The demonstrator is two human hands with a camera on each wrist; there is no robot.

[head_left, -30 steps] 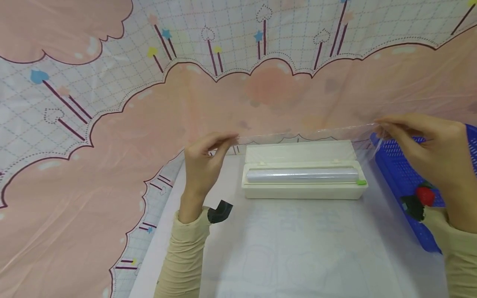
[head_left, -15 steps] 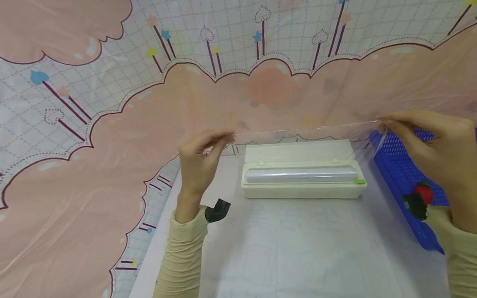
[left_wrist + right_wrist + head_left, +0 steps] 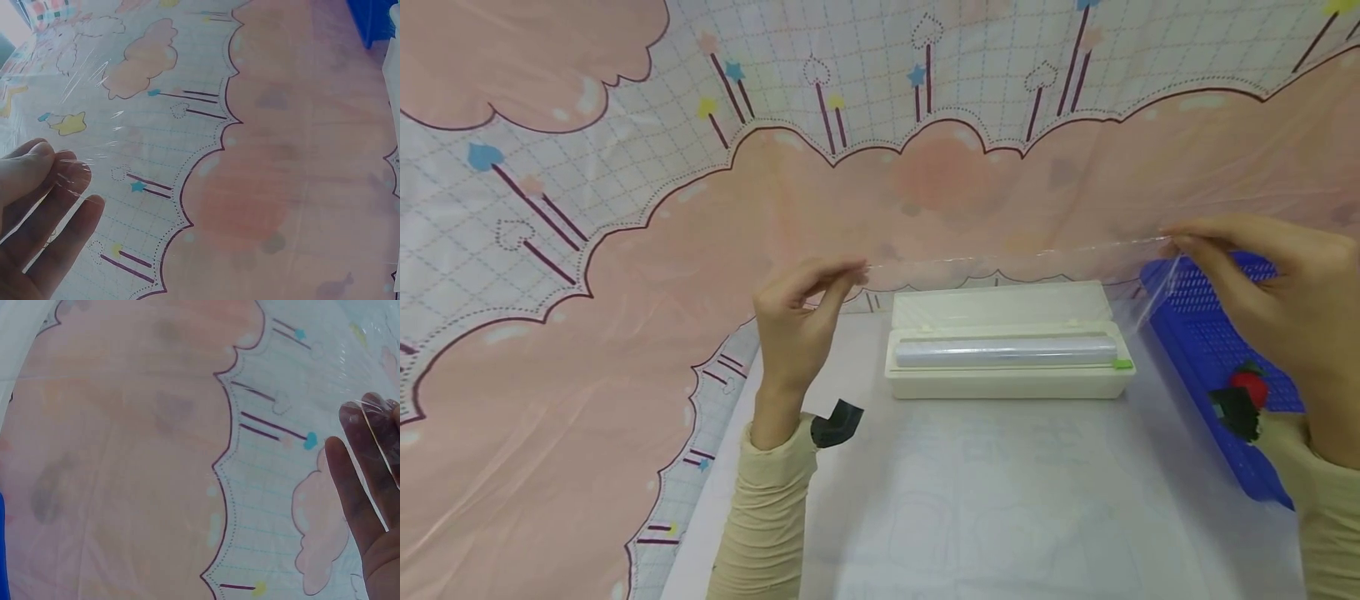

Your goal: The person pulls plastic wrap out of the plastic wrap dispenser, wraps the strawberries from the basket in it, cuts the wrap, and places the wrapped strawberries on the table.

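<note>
While a cream box (image 3: 1007,379) with its lid back and a roll (image 3: 1006,352) inside is seen on the white table (image 3: 1000,500), a blue basket (image 3: 1213,350) with something red, possibly a strawberry (image 3: 1247,387), lies just right of it. A sheet of clear film (image 3: 1015,287) is stretched above the box. Its left corner is pinched by the left hand (image 3: 797,321), fingertips (image 3: 69,172) together on it; its right corner is pinched by the right hand (image 3: 1277,287). Patterned cloth (image 3: 625,250) is spread behind.
</note>
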